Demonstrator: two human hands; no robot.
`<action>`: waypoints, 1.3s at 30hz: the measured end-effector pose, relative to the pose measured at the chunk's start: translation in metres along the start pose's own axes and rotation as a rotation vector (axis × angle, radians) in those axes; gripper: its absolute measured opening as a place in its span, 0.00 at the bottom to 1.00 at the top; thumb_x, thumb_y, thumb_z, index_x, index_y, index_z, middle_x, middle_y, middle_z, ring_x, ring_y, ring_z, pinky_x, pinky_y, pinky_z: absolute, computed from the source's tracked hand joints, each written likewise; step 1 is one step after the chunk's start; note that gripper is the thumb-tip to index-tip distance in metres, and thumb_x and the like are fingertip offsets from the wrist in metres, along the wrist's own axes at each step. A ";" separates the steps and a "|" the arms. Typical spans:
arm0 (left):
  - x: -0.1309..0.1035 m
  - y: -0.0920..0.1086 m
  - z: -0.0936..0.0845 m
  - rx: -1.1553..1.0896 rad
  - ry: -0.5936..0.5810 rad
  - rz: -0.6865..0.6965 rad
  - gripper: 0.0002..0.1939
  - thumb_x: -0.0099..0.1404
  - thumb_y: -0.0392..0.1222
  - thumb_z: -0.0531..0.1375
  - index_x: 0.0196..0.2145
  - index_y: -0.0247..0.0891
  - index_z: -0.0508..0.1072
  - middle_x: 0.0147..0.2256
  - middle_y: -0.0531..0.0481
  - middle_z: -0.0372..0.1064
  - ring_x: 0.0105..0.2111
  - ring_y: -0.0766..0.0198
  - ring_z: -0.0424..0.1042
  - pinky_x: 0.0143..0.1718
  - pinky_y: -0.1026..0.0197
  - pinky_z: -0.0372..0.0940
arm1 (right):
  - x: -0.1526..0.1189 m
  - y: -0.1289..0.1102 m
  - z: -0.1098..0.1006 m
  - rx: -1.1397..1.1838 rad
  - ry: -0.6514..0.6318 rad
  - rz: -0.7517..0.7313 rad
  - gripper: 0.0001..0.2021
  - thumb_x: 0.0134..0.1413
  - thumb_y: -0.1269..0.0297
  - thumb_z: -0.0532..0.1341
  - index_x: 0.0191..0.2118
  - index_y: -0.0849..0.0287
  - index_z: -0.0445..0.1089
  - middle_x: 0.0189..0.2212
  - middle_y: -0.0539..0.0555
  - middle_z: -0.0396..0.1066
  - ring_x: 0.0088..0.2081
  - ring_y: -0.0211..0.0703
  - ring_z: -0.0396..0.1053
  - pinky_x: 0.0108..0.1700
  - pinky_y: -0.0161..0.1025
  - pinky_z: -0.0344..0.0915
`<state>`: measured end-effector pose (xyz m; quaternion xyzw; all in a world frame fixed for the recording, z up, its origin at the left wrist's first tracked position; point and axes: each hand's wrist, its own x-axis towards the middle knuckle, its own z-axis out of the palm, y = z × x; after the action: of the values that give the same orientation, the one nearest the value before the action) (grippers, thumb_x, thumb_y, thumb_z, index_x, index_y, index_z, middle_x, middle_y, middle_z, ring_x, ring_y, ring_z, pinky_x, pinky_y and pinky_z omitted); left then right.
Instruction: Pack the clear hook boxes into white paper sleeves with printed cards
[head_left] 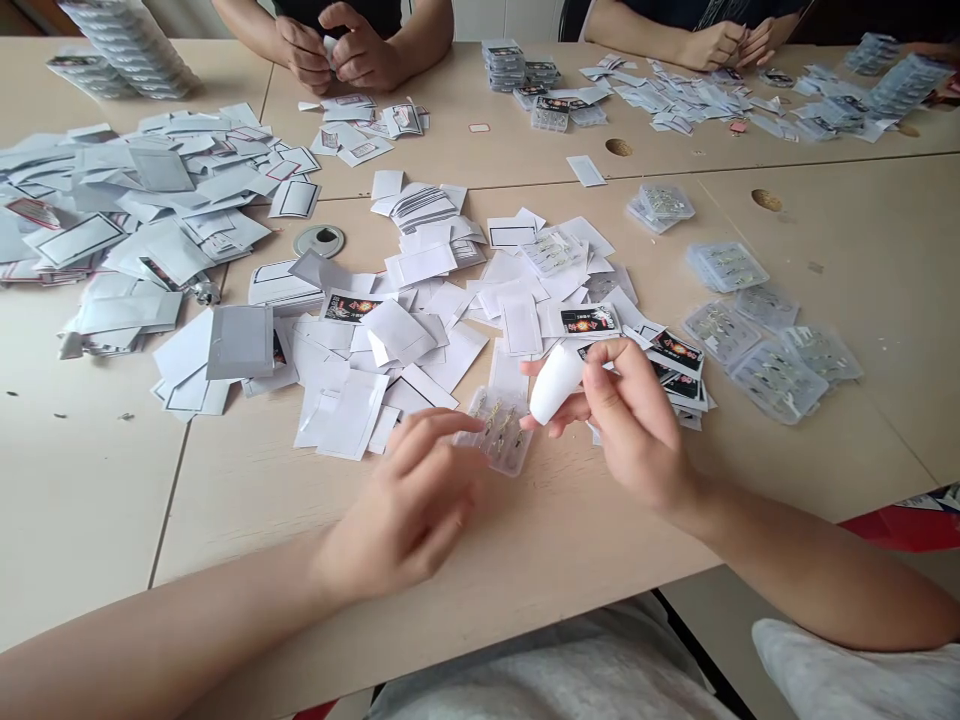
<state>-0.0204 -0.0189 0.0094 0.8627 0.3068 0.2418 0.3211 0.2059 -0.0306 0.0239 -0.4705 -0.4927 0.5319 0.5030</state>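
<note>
My right hand [626, 415] pinches a curled white paper card [558, 384] between thumb and fingers, above the table near its front edge. Just left of it lies a clear plastic case [504, 432] with several small metal pieces inside. My left hand [416, 490] hovers at that case's left side, fingers bent and somewhat apart, with nothing seen in them. Whether its fingertips touch the case I cannot tell. Behind both hands spreads a loose heap of white cards [420, 330], some with a black printed label [589, 320].
More clear cases [776, 378] lie at the right. A large heap of cards [165, 190] covers the left. Stacked cases [127, 45] stand at the far left. Across the table [847, 260], one person's hands [337, 48] and another person's hands [731, 45] are at work.
</note>
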 end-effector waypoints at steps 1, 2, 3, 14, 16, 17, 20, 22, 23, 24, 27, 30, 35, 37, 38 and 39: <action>-0.001 0.001 0.001 0.131 -0.061 0.063 0.14 0.63 0.31 0.53 0.46 0.40 0.67 0.55 0.40 0.61 0.56 0.51 0.58 0.51 0.48 0.55 | -0.003 0.001 0.001 -0.038 -0.019 -0.034 0.08 0.64 0.55 0.48 0.38 0.53 0.50 0.45 0.56 0.72 0.33 0.40 0.75 0.32 0.39 0.69; -0.003 0.002 0.002 0.232 -0.115 0.113 0.15 0.63 0.31 0.53 0.48 0.40 0.67 0.57 0.41 0.60 0.58 0.49 0.56 0.51 0.47 0.53 | -0.005 0.001 0.002 -0.068 -0.041 -0.074 0.07 0.65 0.56 0.48 0.38 0.52 0.50 0.44 0.56 0.72 0.34 0.40 0.74 0.33 0.39 0.69; -0.003 0.002 0.004 0.307 -0.152 0.147 0.17 0.64 0.31 0.52 0.50 0.40 0.66 0.58 0.41 0.59 0.59 0.48 0.55 0.51 0.47 0.52 | -0.007 0.002 0.003 -0.090 -0.069 -0.116 0.06 0.65 0.57 0.47 0.39 0.52 0.51 0.42 0.56 0.73 0.36 0.41 0.74 0.35 0.40 0.69; 0.000 0.005 -0.004 0.113 -0.001 0.065 0.06 0.63 0.42 0.56 0.36 0.39 0.70 0.38 0.45 0.68 0.38 0.59 0.63 0.41 0.54 0.52 | -0.004 0.009 0.000 -0.590 -0.361 -0.504 0.03 0.59 0.68 0.56 0.40 0.55 0.60 0.34 0.55 0.68 0.39 0.43 0.69 0.41 0.41 0.69; 0.001 0.007 -0.005 0.114 0.016 0.031 0.07 0.62 0.45 0.57 0.32 0.39 0.70 0.35 0.47 0.67 0.35 0.61 0.62 0.39 0.55 0.51 | -0.004 0.010 0.003 -0.653 -0.400 -0.555 0.05 0.59 0.67 0.57 0.41 0.57 0.62 0.34 0.55 0.68 0.39 0.43 0.69 0.40 0.40 0.69; 0.002 0.007 -0.005 0.119 0.016 0.019 0.08 0.62 0.46 0.57 0.31 0.39 0.70 0.34 0.48 0.67 0.34 0.61 0.61 0.38 0.55 0.51 | -0.005 0.011 0.004 -0.674 -0.412 -0.577 0.06 0.58 0.67 0.58 0.42 0.57 0.62 0.35 0.56 0.68 0.39 0.43 0.69 0.40 0.40 0.69; 0.004 0.007 -0.004 0.099 0.018 -0.037 0.09 0.63 0.45 0.57 0.29 0.38 0.68 0.29 0.50 0.67 0.31 0.63 0.60 0.38 0.55 0.50 | -0.007 0.013 0.006 -0.705 -0.414 -0.648 0.09 0.57 0.67 0.60 0.44 0.59 0.63 0.36 0.58 0.68 0.40 0.44 0.70 0.42 0.40 0.70; 0.005 0.006 -0.004 0.057 0.015 -0.091 0.09 0.64 0.43 0.56 0.28 0.38 0.68 0.27 0.51 0.67 0.30 0.64 0.59 0.37 0.55 0.51 | -0.008 0.013 0.006 -0.709 -0.406 -0.675 0.11 0.56 0.67 0.61 0.45 0.60 0.63 0.37 0.58 0.68 0.41 0.44 0.70 0.42 0.40 0.70; 0.006 0.005 -0.004 0.037 0.014 -0.114 0.08 0.64 0.41 0.56 0.27 0.38 0.68 0.27 0.51 0.67 0.30 0.64 0.60 0.37 0.56 0.51 | -0.008 0.013 0.005 -0.706 -0.403 -0.678 0.12 0.55 0.67 0.61 0.45 0.60 0.63 0.37 0.58 0.69 0.41 0.44 0.70 0.42 0.40 0.71; 0.006 0.004 -0.003 0.019 0.013 -0.129 0.08 0.64 0.41 0.56 0.27 0.38 0.69 0.27 0.51 0.68 0.30 0.64 0.60 0.37 0.56 0.51 | -0.008 0.013 0.005 -0.699 -0.400 -0.676 0.13 0.55 0.66 0.62 0.46 0.59 0.63 0.37 0.58 0.69 0.41 0.45 0.70 0.42 0.41 0.71; 0.006 0.003 -0.003 -0.009 0.022 -0.127 0.07 0.63 0.40 0.56 0.28 0.38 0.69 0.28 0.50 0.69 0.30 0.64 0.62 0.37 0.56 0.53 | -0.008 0.014 0.004 -0.641 -0.392 -0.635 0.17 0.53 0.65 0.63 0.49 0.57 0.62 0.38 0.57 0.70 0.42 0.45 0.71 0.43 0.41 0.71; 0.005 0.001 -0.004 -0.025 0.041 -0.104 0.06 0.63 0.39 0.56 0.29 0.38 0.69 0.29 0.50 0.69 0.30 0.64 0.63 0.37 0.56 0.54 | -0.007 0.015 0.002 -0.528 -0.328 -0.493 0.26 0.49 0.61 0.67 0.53 0.54 0.59 0.39 0.55 0.72 0.40 0.42 0.72 0.43 0.40 0.72; 0.005 0.001 -0.005 -0.040 0.040 -0.110 0.05 0.64 0.37 0.55 0.30 0.38 0.69 0.29 0.50 0.69 0.30 0.64 0.63 0.38 0.56 0.54 | -0.002 0.010 -0.001 -0.558 -0.202 -0.294 0.11 0.52 0.61 0.64 0.41 0.57 0.67 0.30 0.51 0.72 0.30 0.37 0.70 0.32 0.35 0.68; 0.005 0.002 -0.004 0.001 0.013 -0.114 0.06 0.64 0.39 0.54 0.30 0.38 0.68 0.28 0.50 0.68 0.31 0.64 0.63 0.38 0.55 0.54 | 0.001 0.006 -0.002 -0.641 -0.234 -0.281 0.04 0.56 0.63 0.61 0.33 0.58 0.69 0.26 0.50 0.71 0.25 0.35 0.66 0.29 0.35 0.65; 0.004 0.002 -0.003 0.048 0.003 -0.126 0.06 0.65 0.40 0.55 0.30 0.38 0.68 0.29 0.49 0.69 0.32 0.63 0.62 0.39 0.55 0.54 | 0.002 0.004 -0.002 -0.669 -0.250 -0.279 0.05 0.57 0.64 0.60 0.31 0.58 0.69 0.25 0.50 0.71 0.24 0.35 0.64 0.29 0.35 0.63; 0.004 0.003 -0.002 0.119 0.005 -0.143 0.07 0.64 0.42 0.55 0.32 0.38 0.68 0.31 0.48 0.69 0.33 0.61 0.63 0.39 0.54 0.54 | 0.003 0.003 -0.003 -0.687 -0.258 -0.281 0.06 0.57 0.64 0.59 0.30 0.58 0.69 0.24 0.50 0.70 0.24 0.34 0.63 0.29 0.36 0.62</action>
<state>-0.0179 -0.0172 0.0133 0.8556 0.3821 0.2017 0.2851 0.2086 -0.0271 0.0209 -0.4686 -0.7609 0.3167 0.3180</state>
